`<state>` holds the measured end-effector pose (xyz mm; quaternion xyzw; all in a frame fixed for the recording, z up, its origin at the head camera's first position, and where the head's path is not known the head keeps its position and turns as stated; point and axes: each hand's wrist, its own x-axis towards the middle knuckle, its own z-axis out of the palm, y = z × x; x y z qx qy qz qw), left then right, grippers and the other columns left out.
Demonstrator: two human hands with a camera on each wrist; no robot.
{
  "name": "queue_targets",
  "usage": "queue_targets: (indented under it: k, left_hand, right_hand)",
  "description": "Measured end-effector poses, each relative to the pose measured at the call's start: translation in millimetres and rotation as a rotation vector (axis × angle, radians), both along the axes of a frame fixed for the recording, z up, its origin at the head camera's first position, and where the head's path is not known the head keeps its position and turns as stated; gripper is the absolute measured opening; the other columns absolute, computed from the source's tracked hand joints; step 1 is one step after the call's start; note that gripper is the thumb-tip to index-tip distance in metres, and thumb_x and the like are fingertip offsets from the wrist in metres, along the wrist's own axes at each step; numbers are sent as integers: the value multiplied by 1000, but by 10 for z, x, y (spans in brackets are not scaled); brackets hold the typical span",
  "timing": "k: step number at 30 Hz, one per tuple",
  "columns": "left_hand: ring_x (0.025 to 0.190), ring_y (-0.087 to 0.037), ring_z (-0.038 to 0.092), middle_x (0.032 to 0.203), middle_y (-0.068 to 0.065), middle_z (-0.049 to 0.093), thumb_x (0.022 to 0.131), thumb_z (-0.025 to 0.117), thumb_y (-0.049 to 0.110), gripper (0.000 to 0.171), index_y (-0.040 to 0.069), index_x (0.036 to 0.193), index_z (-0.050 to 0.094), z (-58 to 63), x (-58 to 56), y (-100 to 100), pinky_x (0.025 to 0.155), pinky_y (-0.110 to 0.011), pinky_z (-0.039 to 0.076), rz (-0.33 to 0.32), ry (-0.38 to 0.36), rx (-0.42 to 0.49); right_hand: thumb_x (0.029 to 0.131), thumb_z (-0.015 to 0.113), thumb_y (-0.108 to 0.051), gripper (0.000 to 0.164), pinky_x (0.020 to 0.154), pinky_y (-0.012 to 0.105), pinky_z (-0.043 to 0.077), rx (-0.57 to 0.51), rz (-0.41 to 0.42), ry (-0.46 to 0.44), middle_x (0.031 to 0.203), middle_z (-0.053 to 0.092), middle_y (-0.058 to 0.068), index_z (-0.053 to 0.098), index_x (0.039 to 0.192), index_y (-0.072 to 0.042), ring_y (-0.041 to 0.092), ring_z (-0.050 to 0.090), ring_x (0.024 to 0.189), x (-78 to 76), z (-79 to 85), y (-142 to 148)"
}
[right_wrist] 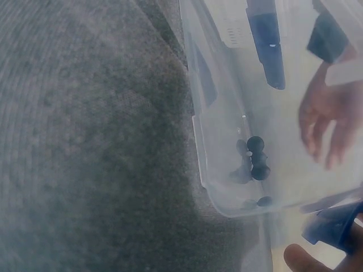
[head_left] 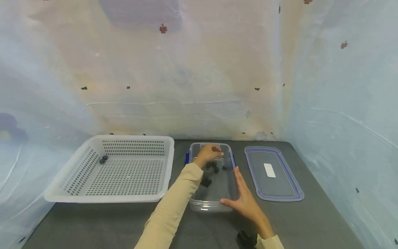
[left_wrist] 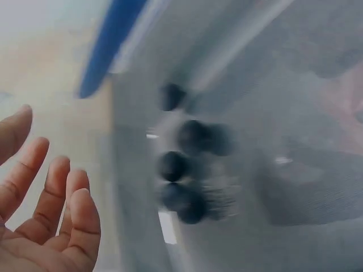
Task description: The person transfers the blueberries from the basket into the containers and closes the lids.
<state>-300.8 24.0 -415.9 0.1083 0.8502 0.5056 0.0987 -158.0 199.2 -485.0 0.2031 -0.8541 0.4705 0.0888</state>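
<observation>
In the tub (head_left: 219,190) we see balls (head_left: 216,169); the left hand (head_left: 209,154) hangs loose, the right hand (head_left: 245,204) lies straight-fingered alongside. Only the head view shows the whole lid (head_left: 259,176); left-wrist, the balls blur.

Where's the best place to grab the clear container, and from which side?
Likely its long left and right walls, coming from both sides: the clear container sits upright and open, narrower across than front to back, making those walls the closest pair.

Location: a curtained work booth. Patterned sheeting (head_left: 199,65) hangs behind the grey desk (head_left: 109,221) and along its left and right sides; building type indeterminate.
</observation>
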Motion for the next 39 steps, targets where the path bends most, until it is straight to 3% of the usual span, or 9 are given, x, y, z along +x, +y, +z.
queue_targets:
  k: [4,8,12,17,22,25,33,35,39]
  left_hand:
    - [95,-24,63,107,-11,64,95,66,24,25,4,110,66,175,21,-98,81,-37,52,-90,42,46]
    - [91,-21,63,106,-12,64,98,61,28,29,5,115,65,310,32,-237,82,-38,52,-167,57,165]
    - [100,-27,61,112,-12,62,99,58,25,29,5,120,62,470,77,-435,85,-39,50,-202,84,311]
    - [103,-30,59,117,-18,59,99,58,19,26,3,120,60,681,132,-767,90,-46,47,-182,192,422]
    - [95,-25,60,115,-20,59,97,61,18,27,2,118,61,811,181,-1189,85,-43,49,-81,339,391]
    - [95,-26,60,112,-16,60,96,63,18,28,1,119,61,842,197,-1461,83,-37,50,-8,373,373]
    - [97,-17,58,109,-4,59,97,62,23,33,2,121,59,777,201,-2268,81,-27,49,199,354,325]
    - [96,-14,58,107,-1,58,96,63,23,29,5,119,60,732,194,-2465,79,-24,49,283,341,325]
    - [89,-10,58,100,2,57,95,64,16,15,13,109,62,582,167,-2822,72,-17,49,494,271,438]
  right_hand:
    - [71,86,-30,119,105,65,17,2,2,-3,161,3,10,7,155,-2,39,9,143,1,-5,1]
    - [71,86,-30,119,104,66,18,5,0,-10,161,2,10,6,155,-3,40,9,143,6,1,3]
    - [71,86,-32,119,105,66,19,6,-5,-24,161,2,9,6,155,-4,39,9,143,11,12,-6]
    - [70,86,-32,119,106,62,19,0,-11,-18,161,4,10,7,155,-3,38,10,143,13,16,-20]
    - [70,87,-30,120,105,62,18,-2,-12,-6,161,4,10,8,155,-3,39,11,143,12,5,-20]
    - [69,87,-29,120,105,63,17,-8,-15,-3,161,4,10,8,155,-3,39,10,143,18,-1,-15]
    - [69,87,-29,120,105,64,17,-15,-8,1,161,4,11,8,155,-2,39,10,143,56,-5,-37]
    - [69,87,-29,120,105,64,17,-15,-7,1,161,4,10,8,155,-2,40,10,143,63,-5,-42]
    - [69,87,-29,120,105,64,17,-11,-14,2,161,3,9,8,155,-3,40,11,143,67,-2,-39]
